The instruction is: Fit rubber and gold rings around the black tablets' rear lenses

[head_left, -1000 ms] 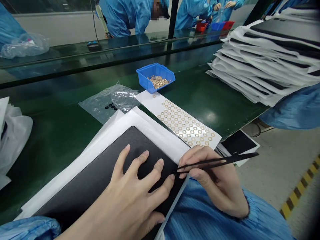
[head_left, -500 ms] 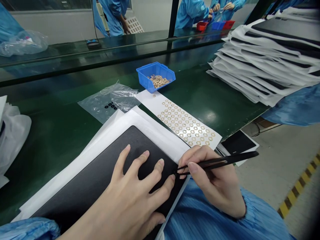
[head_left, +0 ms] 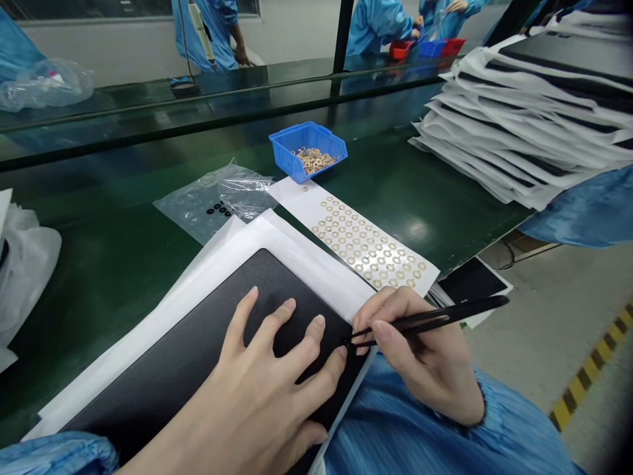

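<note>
Black panel (head_left: 188, 356) lower centre, on white sheeting (head_left: 291, 244). Left hand (head_left: 271, 382) spread wide, pressed on it. Right hand (head_left: 420, 349) pinching black tweezers (head_left: 465, 310), tips near panel's right corner, just beside left index fingertip; back end juts right past the tabletop (head_left: 380, 165) edge. Ring sheet (head_left: 376, 244) close along panel's upper-right side, limits room there. Green gap between blue bin (head_left: 287, 158) and stack (head_left: 519, 138), upper right.
</note>
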### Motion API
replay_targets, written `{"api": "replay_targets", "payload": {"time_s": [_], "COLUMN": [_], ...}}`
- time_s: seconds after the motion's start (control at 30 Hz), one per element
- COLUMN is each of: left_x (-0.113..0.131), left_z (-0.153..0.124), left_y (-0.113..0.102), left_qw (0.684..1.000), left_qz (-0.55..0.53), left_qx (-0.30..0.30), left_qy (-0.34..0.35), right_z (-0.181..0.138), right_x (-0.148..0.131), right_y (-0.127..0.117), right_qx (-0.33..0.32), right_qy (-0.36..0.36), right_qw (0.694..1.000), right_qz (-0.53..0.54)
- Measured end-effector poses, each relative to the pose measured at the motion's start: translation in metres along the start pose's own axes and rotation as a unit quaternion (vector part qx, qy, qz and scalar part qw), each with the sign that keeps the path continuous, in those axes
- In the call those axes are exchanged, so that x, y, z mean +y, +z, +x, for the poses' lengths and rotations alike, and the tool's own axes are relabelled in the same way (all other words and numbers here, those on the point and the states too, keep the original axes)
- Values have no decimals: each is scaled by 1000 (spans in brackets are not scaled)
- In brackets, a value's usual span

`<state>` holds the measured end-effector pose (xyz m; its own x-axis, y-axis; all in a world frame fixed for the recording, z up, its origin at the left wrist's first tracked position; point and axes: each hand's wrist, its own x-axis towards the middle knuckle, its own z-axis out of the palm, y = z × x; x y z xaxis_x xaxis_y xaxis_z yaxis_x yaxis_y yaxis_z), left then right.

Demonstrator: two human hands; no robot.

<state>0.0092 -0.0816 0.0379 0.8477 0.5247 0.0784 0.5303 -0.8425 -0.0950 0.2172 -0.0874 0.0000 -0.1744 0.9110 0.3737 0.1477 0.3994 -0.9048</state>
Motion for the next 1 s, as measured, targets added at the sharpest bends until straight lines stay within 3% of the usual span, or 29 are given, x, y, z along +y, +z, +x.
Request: {"api": "replay_targets", "payload": {"time_s": [0.3, 0.53, 1.0], "left_x": [0, 0, 0], "left_z": [2, 3, 3], "left_y": [-4, -6, -4], "left_qw": [999, 999, 999], "left_qz": [-34, -27, -32], "left_qx": [8, -24, 11], "left_qy": [-37, -16, -28], "right_z": [-2, -2, -6], "right_x": [2, 4, 9], "right_y": [-4, -4, -2], "right_qx": [7, -5, 17], "right_qy": [-18, -36, -37], "right_qw": [1000, 999, 998], "right_qz": [-12, -20, 43]}}
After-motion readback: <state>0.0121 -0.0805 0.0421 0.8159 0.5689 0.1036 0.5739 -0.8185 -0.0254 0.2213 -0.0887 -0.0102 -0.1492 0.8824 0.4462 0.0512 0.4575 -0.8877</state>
